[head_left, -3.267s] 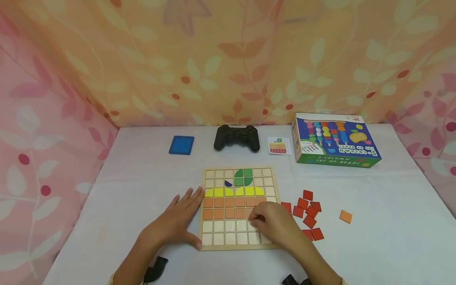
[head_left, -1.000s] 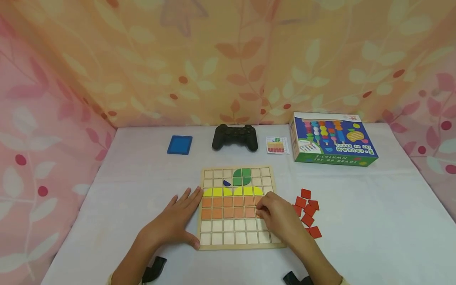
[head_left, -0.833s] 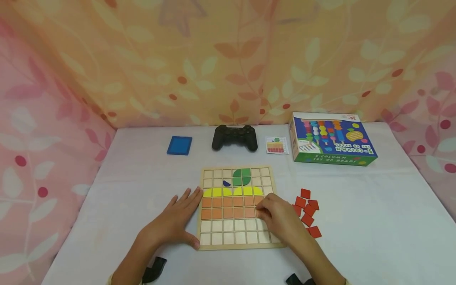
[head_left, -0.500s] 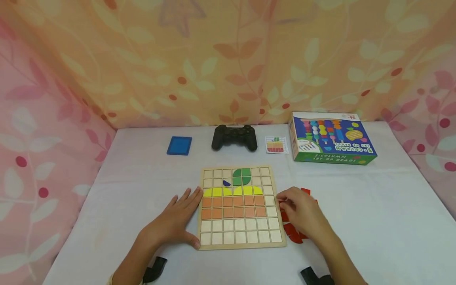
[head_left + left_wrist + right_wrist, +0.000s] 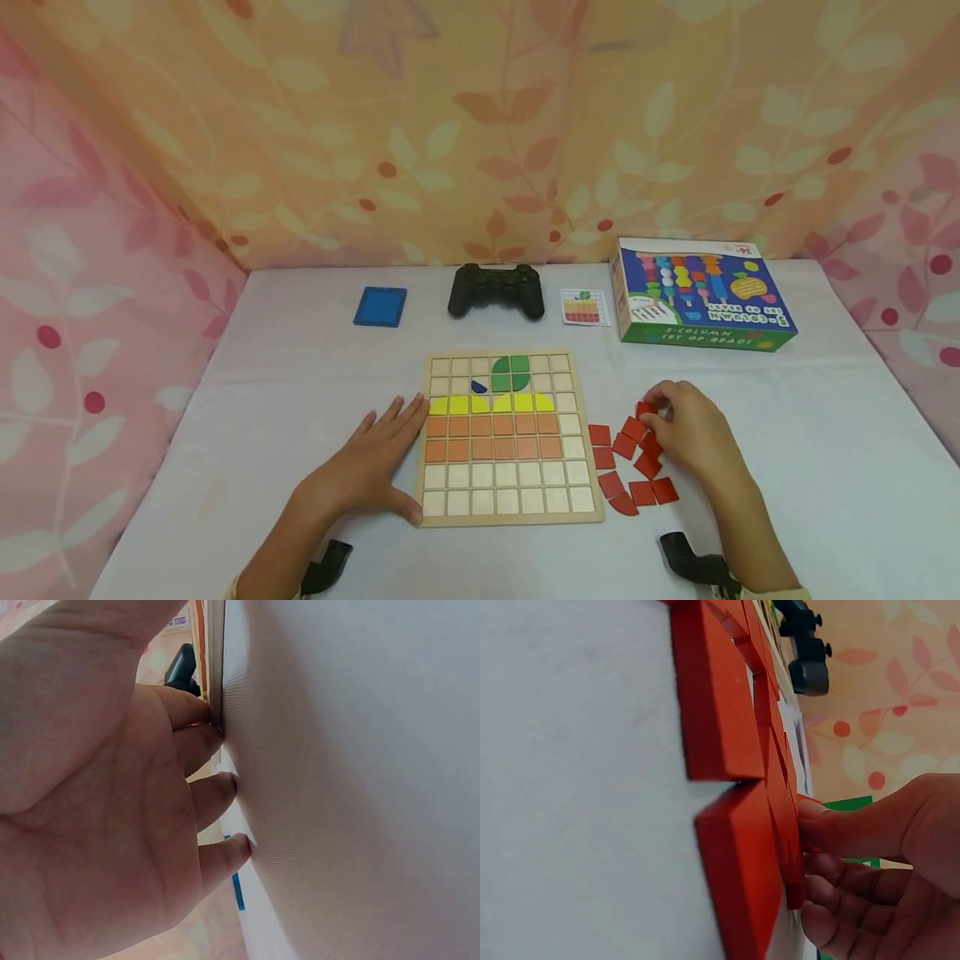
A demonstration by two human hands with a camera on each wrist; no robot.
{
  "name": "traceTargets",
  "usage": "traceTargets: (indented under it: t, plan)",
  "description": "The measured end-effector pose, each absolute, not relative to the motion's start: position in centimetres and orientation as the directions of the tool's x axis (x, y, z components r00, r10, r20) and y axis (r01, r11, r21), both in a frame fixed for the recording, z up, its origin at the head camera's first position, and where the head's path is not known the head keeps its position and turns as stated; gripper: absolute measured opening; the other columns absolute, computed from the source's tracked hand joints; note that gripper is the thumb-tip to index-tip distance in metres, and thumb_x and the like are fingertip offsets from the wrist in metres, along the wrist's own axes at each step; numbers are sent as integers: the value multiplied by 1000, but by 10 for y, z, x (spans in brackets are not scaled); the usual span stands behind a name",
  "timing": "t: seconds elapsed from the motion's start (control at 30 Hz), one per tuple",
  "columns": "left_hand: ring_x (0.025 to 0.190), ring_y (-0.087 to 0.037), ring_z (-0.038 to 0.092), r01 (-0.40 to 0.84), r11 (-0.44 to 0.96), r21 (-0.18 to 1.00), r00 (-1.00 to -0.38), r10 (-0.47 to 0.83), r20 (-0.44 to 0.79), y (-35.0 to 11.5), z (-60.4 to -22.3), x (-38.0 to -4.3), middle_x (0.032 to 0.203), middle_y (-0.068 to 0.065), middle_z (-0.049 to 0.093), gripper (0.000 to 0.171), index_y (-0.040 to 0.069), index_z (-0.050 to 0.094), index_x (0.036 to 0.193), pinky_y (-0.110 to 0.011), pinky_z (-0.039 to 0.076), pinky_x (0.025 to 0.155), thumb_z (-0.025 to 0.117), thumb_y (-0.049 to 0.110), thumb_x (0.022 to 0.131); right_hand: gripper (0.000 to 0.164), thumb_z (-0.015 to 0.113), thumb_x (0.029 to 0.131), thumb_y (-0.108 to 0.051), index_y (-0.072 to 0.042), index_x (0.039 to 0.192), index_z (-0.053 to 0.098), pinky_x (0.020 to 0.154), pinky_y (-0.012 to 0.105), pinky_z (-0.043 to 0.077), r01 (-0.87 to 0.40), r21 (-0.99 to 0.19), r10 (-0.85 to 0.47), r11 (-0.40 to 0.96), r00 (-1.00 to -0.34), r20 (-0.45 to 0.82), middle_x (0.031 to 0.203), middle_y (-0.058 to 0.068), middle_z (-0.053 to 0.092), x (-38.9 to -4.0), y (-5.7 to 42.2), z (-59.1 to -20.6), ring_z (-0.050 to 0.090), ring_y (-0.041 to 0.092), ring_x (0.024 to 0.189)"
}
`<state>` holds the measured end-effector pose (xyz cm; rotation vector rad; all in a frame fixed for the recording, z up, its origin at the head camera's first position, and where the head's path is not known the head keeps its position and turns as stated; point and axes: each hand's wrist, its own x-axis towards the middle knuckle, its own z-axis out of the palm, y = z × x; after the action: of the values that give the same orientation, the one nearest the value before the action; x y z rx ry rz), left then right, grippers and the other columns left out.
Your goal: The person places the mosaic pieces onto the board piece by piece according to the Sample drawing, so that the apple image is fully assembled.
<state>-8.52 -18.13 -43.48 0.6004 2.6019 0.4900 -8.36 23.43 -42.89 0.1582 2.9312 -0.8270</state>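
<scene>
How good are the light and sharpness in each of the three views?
Head view: soft, fairly even light, side lettering on the box readable; left wrist view: broad shadow on the tablecloth beside the left hand; right wrist view: tablecloth slightly blurry, nearest red tiles clearer.

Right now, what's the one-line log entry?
left hand: touching grid board | right hand: pinching red tile | orange tiles: two rows set

On my feed, a yellow-orange backdrop (image 5: 480, 125) printed with pale leaves (image 5: 660, 110) and red dots (image 5: 387, 170) rises behind a white tabletop (image 5: 300, 358). I see a pink left panel (image 5: 112, 333) and a pink right panel (image 5: 900, 258), both leaf-patterned, flanking it under soft, fairly even light.
</scene>
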Motion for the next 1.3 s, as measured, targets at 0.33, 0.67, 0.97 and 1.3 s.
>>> traceTargets:
  t: [0.33,0.67,0.97,1.3]
  plan:
    - [153,-28,2,336,841,425,-815,485,-316,-182,-437,-85,166,-2,12,144,13,17,161,-59,6,118,90,65,49,11,72,91,-8,1,98,68,60,31,52,186,-589,100,786,-979,-175,78,6,63,-82,234,-420,55,23,73]
    - [153,-29,2,333,844,421,-816,482,-321,-182,-438,-85,166,-2,12,144,12,17,161,-58,6,119,91,64,49,14,77,88,-13,-4,94,69,65,33,55,124,-651,31,749,-988,-153,79,4,61,-86,190,-411,55,21,75]
    - [153,-31,4,338,846,413,-818,481,-315,-182,-437,-85,166,-4,14,144,12,19,161,-60,8,118,90,65,49,16,79,87,-8,-14,81,64,64,31,48,-89,-733,-210,674,-975,-76,72,-6,57,-85,103,-422,52,14,69]
    - [153,-30,4,338,839,426,-812,489,-320,-182,-432,-85,166,-3,15,138,13,20,161,-60,8,118,90,62,53,22,79,85,-11,-16,74,61,54,22,41,-349,-583,-406,734,-913,36,65,-10,53,-72,12,-432,49,7,61]
